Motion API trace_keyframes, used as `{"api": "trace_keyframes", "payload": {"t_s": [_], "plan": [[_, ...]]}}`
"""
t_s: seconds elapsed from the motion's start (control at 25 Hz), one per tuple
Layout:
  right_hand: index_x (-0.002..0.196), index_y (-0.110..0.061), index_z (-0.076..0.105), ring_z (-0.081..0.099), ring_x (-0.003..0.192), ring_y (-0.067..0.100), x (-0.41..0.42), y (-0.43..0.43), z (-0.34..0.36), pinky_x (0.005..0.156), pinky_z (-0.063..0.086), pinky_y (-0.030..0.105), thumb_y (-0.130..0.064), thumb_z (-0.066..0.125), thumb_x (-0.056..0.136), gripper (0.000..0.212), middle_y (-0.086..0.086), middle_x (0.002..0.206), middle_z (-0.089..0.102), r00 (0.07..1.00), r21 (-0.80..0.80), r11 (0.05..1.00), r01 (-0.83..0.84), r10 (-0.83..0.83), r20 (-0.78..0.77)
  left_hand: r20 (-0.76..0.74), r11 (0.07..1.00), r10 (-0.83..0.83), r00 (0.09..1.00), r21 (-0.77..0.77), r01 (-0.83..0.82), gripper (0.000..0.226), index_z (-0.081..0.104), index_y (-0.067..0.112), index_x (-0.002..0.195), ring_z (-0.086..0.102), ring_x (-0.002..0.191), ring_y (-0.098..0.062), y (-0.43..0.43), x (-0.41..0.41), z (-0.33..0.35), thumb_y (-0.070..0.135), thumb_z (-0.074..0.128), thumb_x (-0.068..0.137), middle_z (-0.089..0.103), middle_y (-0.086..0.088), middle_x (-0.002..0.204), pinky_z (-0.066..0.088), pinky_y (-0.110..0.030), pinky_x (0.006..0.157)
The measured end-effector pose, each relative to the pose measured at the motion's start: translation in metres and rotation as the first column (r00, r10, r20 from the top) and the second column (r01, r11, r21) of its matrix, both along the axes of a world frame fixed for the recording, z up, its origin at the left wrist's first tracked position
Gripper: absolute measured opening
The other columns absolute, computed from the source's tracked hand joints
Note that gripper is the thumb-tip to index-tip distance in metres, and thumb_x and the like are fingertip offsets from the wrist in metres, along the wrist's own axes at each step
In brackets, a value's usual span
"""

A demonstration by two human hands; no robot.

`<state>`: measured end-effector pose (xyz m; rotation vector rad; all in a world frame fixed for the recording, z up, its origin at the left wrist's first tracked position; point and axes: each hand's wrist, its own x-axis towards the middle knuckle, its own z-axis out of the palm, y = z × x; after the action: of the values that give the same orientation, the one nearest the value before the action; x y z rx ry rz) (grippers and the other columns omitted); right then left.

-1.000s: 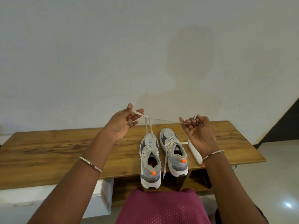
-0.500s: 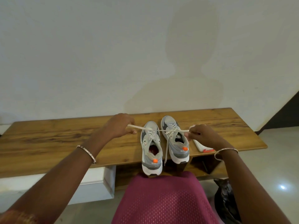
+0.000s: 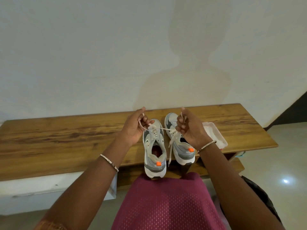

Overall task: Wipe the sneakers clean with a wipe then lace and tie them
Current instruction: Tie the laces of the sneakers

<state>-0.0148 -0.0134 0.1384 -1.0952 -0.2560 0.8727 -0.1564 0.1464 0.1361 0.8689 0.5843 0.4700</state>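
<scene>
- At the table's (image 3: pixel 66 138) near edge, the left sneaker (image 3: pixel 155 156) and right sneaker (image 3: pixel 182 153) stand side by side, heels toward you.
- Your left hand (image 3: pixel 132 128) and right hand (image 3: pixel 191 130) each pinch one end of the left sneaker's lace (image 3: pixel 166 129), drawn sideways.
- The lace is probably soft, light and limp. Grip close to the eyelets and pull evenly, or the light shoe may slide.
</scene>
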Motion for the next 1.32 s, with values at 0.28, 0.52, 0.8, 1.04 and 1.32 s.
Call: {"api": "trace_keyframes", "payload": {"t_s": [0.28, 0.52, 0.8, 1.04, 1.32], "plan": [[0.094, -0.027, 0.073, 0.056, 0.069, 0.009, 0.024, -0.001, -0.03, 0.063, 0.044, 0.029, -0.051, 0.065, 0.09, 0.025, -0.014, 0.067, 0.059, -0.035, -0.735, 0.635, 0.236, 0.762, 0.647, -0.303, 0.594, 0.121, 0.945, 0.785, 0.176, 0.038, 0.043, 0.025, 0.07, 0.037, 0.052, -0.011, 0.018, 0.014, -0.024, 0.017, 0.078, 0.082, 0.043, -0.001, 0.065, 0.036, -0.022, 0.052], [0.08, -0.022, 0.077, 0.062, 0.065, 0.014, 0.041, -0.025, -0.061, 0.062, 0.048, 0.032, -0.037, 0.064, 0.094, 0.023, -0.005, 0.066, 0.067, 0.295, -0.697, 0.677, 0.237, 0.634, 0.715, -0.62, -0.072, 0.137, 0.773, 0.772, 0.632, 0.022, 0.073, 0.025, 0.094, 0.063, 0.079, -0.013, 0.037, 0.008, -0.062, 0.043, 0.076, 0.082, 0.069, 0.009, 0.091, 0.041, -0.027, 0.063], [0.093, -0.024, 0.08, 0.065, 0.083, 0.015, 0.03, -0.037, -0.082, 0.068, 0.044, 0.027, -0.03, 0.074, 0.085, 0.012, -0.004, 0.086, 0.074, 0.543, -0.65, 0.599, 0.467, 0.386, 0.746, -0.432, -0.119, 0.246, 0.867, 0.875, 0.47, 0.024, 0.068, 0.024, 0.084, 0.043, 0.065, -0.007, 0.048, -0.023, -0.119, 0.044, 0.058, 0.092, 0.05, 0.015, 0.084, 0.036, -0.033, 0.07], [0.1, -0.021, 0.078, 0.054, 0.069, 0.016, 0.011, -0.027, -0.082, 0.064, 0.039, 0.025, -0.023, 0.071, 0.086, 0.015, 0.004, 0.086, 0.075, 0.513, -0.629, 0.444, 0.638, 0.364, 0.777, -0.435, -0.056, 0.458, 0.775, 0.856, 0.514, 0.026, 0.065, 0.034, 0.083, 0.059, 0.09, -0.015, 0.034, -0.026, -0.137, 0.05, 0.047, 0.093, 0.064, 0.017, 0.096, 0.032, -0.04, 0.081], [0.068, -0.019, 0.069, 0.057, 0.063, 0.017, -0.005, -0.019, -0.067, 0.058, 0.043, 0.028, -0.031, 0.058, 0.073, 0.016, -0.002, 0.065, 0.065, 0.141, -0.544, 0.661, 0.518, 0.561, 0.816, -0.477, 0.557, 0.112, 0.872, 0.756, 0.342, 0.013, 0.068, 0.023, 0.097, 0.069, 0.08, 0.001, 0.017, -0.023, -0.119, 0.035, 0.063, 0.095, 0.074, 0.013, 0.082, 0.053, -0.021, 0.074]]}}
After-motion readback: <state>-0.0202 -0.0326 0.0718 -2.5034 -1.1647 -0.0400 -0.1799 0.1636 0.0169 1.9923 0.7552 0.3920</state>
